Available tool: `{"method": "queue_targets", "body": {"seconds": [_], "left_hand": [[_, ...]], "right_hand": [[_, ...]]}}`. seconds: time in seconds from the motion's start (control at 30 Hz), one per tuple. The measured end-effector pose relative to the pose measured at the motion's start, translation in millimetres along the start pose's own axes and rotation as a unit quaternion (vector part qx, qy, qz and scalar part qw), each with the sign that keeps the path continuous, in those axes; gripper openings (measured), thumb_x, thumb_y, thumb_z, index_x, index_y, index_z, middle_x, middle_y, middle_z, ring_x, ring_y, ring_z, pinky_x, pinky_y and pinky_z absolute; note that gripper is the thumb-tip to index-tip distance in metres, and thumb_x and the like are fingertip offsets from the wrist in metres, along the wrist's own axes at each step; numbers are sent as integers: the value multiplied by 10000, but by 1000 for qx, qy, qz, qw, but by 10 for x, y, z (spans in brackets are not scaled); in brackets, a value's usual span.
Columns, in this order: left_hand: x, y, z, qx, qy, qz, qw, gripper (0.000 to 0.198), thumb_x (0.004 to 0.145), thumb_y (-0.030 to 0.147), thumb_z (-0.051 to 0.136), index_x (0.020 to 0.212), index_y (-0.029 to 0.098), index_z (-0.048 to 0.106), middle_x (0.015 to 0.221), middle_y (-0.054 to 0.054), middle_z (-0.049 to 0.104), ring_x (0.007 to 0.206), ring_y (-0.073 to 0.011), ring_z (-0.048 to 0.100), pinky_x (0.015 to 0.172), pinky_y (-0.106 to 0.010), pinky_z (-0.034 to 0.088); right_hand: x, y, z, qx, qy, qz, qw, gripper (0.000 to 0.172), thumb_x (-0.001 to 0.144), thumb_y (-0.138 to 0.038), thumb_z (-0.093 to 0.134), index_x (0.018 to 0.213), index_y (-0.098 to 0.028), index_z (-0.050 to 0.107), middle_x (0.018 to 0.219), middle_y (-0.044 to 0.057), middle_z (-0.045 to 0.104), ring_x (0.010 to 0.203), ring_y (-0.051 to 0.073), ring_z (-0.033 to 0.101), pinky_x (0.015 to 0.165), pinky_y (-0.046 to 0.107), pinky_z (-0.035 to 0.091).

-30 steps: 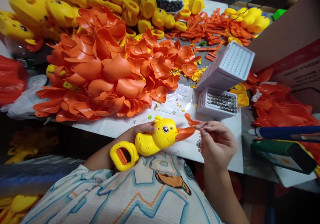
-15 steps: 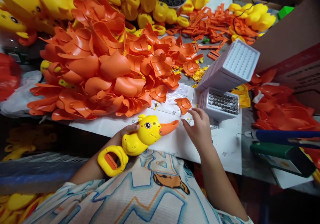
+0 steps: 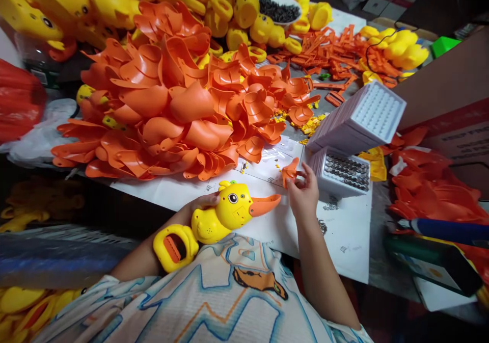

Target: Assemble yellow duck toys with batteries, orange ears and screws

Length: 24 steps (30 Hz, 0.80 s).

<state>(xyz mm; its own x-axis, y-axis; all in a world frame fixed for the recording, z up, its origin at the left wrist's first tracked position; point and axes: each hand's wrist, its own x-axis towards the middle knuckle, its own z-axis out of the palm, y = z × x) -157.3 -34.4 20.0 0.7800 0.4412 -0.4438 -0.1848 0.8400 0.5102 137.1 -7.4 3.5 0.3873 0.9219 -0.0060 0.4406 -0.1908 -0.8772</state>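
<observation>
A yellow toy duck [image 3: 219, 215] with a ring-shaped handle lies on its side in my left hand [image 3: 205, 201], just above the table's front edge. My left fingers are mostly hidden behind its body. One orange bill piece [image 3: 265, 206] sticks out from the duck's head to the right. My right hand [image 3: 304, 190] pinches a separate orange duck bill piece [image 3: 290, 172] between thumb and fingers, over the white paper [image 3: 263, 185]. A large heap of similar orange bill pieces [image 3: 183, 108] rises behind the duck.
White trays [image 3: 344, 124] are stacked to the right, with an open tray of small metal parts [image 3: 346, 170] in front. Yellow duck bodies [image 3: 103, 1] pile up at the back left, near a bowl of dark screws [image 3: 278, 9]. A cardboard box [image 3: 454, 93] stands far right.
My right hand has reached the loose orange bill piece, closed on it and tilted it up from the paper. The duck stays in my left hand; the whole view has shifted slightly.
</observation>
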Motion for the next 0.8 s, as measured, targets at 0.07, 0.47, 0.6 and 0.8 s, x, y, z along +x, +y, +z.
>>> {"method": "queue_targets", "body": {"seconds": [0.07,0.47,0.6,0.8], "left_hand": [[32,47,70,0,-8,-4,1000,751,661,544,732,1290,183,535,1043,-55,770,839,-228,727,736,-297,530],[143,292,491,203,-162,-67,963,972,625,367,895,1443,245,384,1399,-111,525,1232,-280,581,965,-372,534],[162,324,516,227,-181,-84,953,1167,666,435,873,1583,228,181,1518,-168,453,1327,-335,538,1031,-424,506],[175,345,593,273,-157,-53,947,1201,652,522,855,1596,137,221,1576,-199,402,1366,-345,503,1026,-387,501]], "right_hand": [[-110,-41,-48,68,-10,-14,998,1027,778,-498,645,1639,-244,146,1351,139,483,768,47,574,717,214,563],[-739,-616,-589,216,-198,-110,950,612,900,-209,681,1427,-492,552,1018,36,488,929,80,590,842,219,586],[-790,-617,-591,187,-201,-156,949,776,891,-127,662,1519,-511,417,1110,30,534,953,68,584,830,197,565],[-604,-797,-742,90,-270,-250,926,260,884,-129,665,1100,-248,746,871,30,604,807,69,626,701,152,522]]}}
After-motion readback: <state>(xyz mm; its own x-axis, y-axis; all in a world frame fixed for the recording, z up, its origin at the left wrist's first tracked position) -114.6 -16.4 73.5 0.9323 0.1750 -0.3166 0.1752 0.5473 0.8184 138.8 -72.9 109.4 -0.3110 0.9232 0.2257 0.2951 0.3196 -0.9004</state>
